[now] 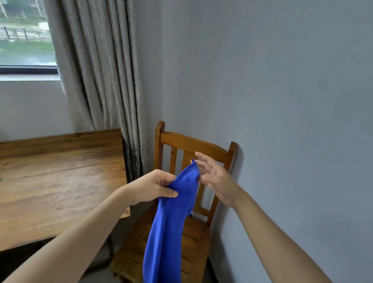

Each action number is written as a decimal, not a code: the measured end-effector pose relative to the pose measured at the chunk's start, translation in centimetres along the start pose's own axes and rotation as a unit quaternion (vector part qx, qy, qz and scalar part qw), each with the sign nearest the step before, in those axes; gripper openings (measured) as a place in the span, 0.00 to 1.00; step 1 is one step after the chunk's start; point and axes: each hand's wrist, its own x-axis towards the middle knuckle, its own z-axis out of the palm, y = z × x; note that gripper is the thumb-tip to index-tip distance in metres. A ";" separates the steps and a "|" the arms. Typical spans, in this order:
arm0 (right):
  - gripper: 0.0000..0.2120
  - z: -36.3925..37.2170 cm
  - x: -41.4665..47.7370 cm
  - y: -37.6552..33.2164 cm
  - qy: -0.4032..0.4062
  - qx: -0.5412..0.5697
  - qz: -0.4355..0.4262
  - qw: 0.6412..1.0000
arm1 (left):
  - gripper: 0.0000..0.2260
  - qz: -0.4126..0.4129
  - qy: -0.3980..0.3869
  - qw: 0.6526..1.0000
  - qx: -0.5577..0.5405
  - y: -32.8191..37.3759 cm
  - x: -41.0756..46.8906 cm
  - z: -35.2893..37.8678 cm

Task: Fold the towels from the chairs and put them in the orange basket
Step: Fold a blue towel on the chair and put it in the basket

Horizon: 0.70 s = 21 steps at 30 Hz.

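Your forearms reach in from the bottom edge. Your left hand pinches the blue towel between thumb and curled fingers at its upper edge, and the cloth hangs down from those fingers in front of the wooden chair. Your right hand has its fingers spread and straight, with the towel's top corner touching them; you cannot tell whether the thumb clamps that corner. Left of your left fingers stands a wooden table.

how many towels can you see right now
1: the blue towel hangs in front of the wooden chair, gripped by the left hand, with the right hand at its top corner. More may be out of view.
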 end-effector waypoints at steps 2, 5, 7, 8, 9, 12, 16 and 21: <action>0.15 0.6 0.2 -0.8 -0.027 -0.045 -0.004 0.999 | 0.10 0.003 0.004 1.000 0.014 -0.1 -0.7 -0.6; 0.05 1.4 0.6 -1.5 -0.001 -0.120 -0.017 0.993 | 0.10 0.002 0.020 1.000 0.022 -0.4 -1.4 -1.7; 0.06 1.6 0.9 -2.1 0.029 -0.118 -0.031 0.992 | 0.09 -0.007 0.044 0.999 0.021 -0.5 -1.6 -2.4; 0.06 1.6 1.1 -2.5 0.041 -0.113 -0.042 0.992 | 0.09 -0.012 0.063 0.998 0.022 -0.5 -1.6 -2.6; 0.07 1.8 1.4 -3.1 0.050 -0.113 -0.054 0.991 | 0.08 -0.016 0.088 0.996 0.031 -0.5 -1.6 -2.8; 0.08 2.6 2.2 -5.2 0.053 -0.145 -0.097 0.983 | 0.07 -0.025 0.164 0.984 0.064 -0.1 -1.4 -3.3; 0.09 3.8 3.1 -7.5 0.033 -0.168 -0.136 0.976 | 0.07 -0.043 0.208 0.977 -0.035 -0.3 -1.4 -4.8; 0.13 3.6 3.4 -7.8 -0.004 -0.153 -0.084 0.985 | 0.13 -0.005 0.217 0.963 -0.159 -0.4 -2.1 -6.8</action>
